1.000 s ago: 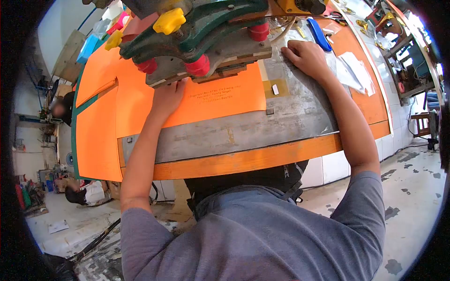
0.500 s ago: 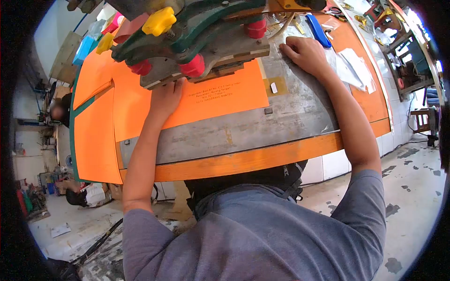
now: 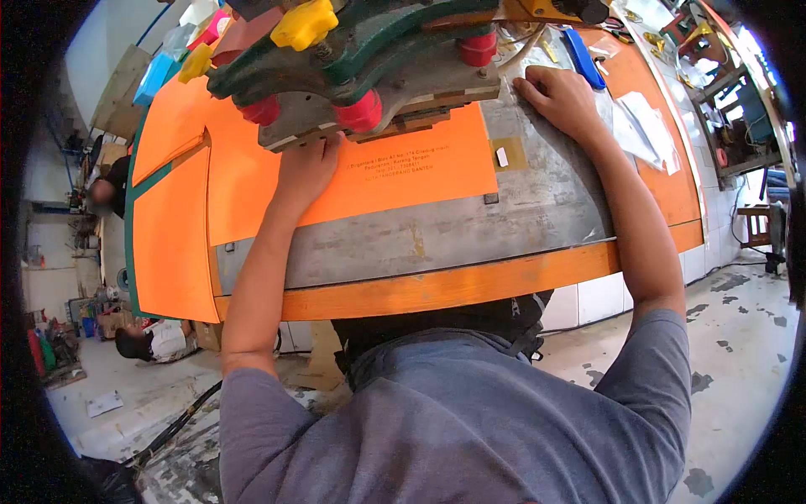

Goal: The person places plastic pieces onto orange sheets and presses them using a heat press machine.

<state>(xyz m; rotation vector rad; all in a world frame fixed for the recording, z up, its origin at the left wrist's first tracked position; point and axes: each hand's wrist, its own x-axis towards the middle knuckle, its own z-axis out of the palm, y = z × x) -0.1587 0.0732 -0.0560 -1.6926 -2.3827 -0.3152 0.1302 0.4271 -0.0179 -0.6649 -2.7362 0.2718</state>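
My left hand (image 3: 307, 175) lies on an orange printed sheet (image 3: 420, 189), its fingertips hidden under the edge of a press head (image 3: 403, 109). What shows of that hand is flat, palm down. Dark lines of small print (image 3: 399, 164) run across the sheet to its right. My right hand (image 3: 557, 99) is curled into a loose fist on the grey metal plate (image 3: 470, 231), right of the press; I see nothing in it. A small white piece (image 3: 503, 157) on brown tape lies on the plate between the sheet and my right forearm.
Yellow knobs (image 3: 304, 25) and red cylinders (image 3: 359, 112) sit on the press. More orange sheets (image 3: 172, 260) lie at the left. Beyond my right hand are a blue tool (image 3: 584, 59), white papers (image 3: 642, 130) and scissors (image 3: 617, 29). Other people (image 3: 159, 342) are at far left.
The whole view has shifted slightly, so the press and table appear a little further right and up. Both hands keep their places on the sheet and plate.
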